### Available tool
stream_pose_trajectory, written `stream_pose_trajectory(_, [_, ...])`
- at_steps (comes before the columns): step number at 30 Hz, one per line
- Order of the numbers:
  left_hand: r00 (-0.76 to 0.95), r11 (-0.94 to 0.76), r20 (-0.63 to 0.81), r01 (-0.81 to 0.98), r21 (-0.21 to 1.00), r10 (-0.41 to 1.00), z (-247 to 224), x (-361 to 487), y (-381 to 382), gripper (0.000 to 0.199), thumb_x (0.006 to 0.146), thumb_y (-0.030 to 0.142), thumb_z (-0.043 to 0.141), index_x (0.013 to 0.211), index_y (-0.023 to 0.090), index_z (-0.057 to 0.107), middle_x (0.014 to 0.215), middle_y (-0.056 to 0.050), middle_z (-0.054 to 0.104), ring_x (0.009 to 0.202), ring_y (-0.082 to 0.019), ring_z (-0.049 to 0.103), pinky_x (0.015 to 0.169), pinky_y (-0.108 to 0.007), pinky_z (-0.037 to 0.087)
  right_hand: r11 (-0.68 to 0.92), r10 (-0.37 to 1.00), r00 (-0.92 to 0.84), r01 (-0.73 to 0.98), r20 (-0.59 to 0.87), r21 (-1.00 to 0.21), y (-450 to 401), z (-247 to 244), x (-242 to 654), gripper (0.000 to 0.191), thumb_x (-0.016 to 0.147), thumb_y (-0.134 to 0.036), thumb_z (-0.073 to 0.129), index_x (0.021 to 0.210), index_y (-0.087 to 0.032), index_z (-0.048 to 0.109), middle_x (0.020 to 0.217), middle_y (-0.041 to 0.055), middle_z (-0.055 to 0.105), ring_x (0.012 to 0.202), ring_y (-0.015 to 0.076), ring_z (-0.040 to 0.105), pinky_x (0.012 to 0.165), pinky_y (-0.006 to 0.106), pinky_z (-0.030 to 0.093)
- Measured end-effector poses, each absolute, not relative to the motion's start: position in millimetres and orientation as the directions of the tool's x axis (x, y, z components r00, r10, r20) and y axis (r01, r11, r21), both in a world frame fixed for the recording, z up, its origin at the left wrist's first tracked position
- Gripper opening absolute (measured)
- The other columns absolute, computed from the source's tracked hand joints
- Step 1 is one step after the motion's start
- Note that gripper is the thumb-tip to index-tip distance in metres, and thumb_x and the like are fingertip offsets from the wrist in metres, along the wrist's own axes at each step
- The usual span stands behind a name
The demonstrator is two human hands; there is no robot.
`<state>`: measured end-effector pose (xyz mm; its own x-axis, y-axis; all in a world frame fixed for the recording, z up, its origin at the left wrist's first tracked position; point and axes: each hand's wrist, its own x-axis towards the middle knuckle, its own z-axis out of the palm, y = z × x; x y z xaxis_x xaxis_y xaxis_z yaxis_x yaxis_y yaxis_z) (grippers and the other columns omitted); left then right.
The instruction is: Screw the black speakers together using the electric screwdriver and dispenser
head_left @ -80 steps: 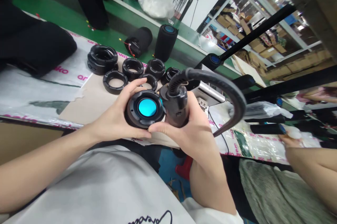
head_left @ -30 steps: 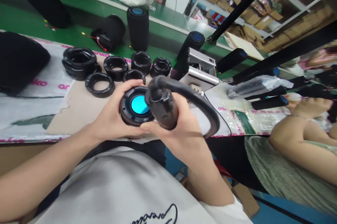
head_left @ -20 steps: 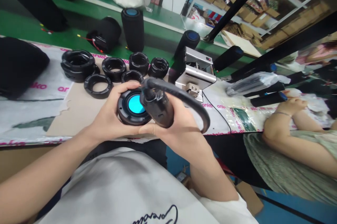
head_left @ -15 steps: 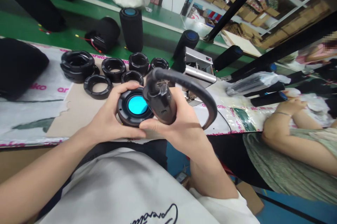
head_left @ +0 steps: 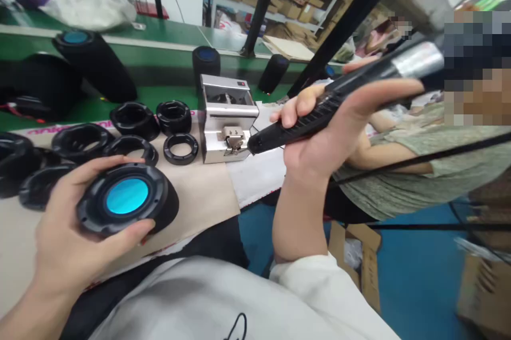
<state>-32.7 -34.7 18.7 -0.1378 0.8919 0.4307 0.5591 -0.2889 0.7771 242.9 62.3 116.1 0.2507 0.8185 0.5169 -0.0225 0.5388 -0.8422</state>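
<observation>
My left hand (head_left: 75, 228) is wrapped round a black round speaker (head_left: 159, 196), its end tilted up toward me with a shiny blue disc (head_left: 128, 196) inside a black ring. In my right hand (head_left: 323, 138) is a black electric screwdriver (head_left: 307, 122), slanting down to the left. Its tip is at the front of a silver screw feeder (head_left: 229, 111), close to the small metal outlet (head_left: 233, 138); whether they touch I cannot tell, nor whether a screw is on the tip.
Several black rings (head_left: 181, 149) lie on the cardboard sheet (head_left: 207, 185) beyond my left hand. Black cylindrical speakers (head_left: 99, 66) stand or lean on the green bench (head_left: 159, 79). On the right a co-worker's sleeve (head_left: 399, 170) is close, and an open carton (head_left: 355, 255) lies below.
The screwdriver has left the speaker and moved right to the screw feeder in my right hand. My left hand keeps the speaker, now alone. The view has turned to the right.
</observation>
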Motion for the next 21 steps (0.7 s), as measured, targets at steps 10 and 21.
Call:
stream_pose_trajectory(10, [-0.051,-0.321,0.394,0.492,0.809,0.918,13.7,11.5,-4.2,0.079,0.066,0.045,0.098,0.137,0.031,0.068,0.133,-0.006,0.078,0.125,-0.040,0.073,0.115,-0.060,0.056,0.524,0.851,0.016,-0.080,0.525,-0.848,136.2,81.8,215.8,0.078,0.073,-0.102,0.065,0.096,-0.028,0.053,0.055,-0.0156,0.051,0.045,0.0037,0.051,0.044,0.025,0.040])
stream_pose_trajectory(21, [0.052,-0.483,0.512,0.428,0.764,0.857,10.4,7.6,0.7,0.081,0.069,0.040,0.093,0.145,0.025,0.066,0.134,-0.006,0.079,0.121,-0.029,0.078,0.109,-0.038,0.062,0.489,0.856,-0.002,-0.325,0.517,-0.810,123.8,75.7,207.8,0.054,0.088,-0.077,0.079,0.081,-0.027,0.059,0.055,-0.0057,0.053,0.043,0.0145,0.046,0.040,0.033,0.030])
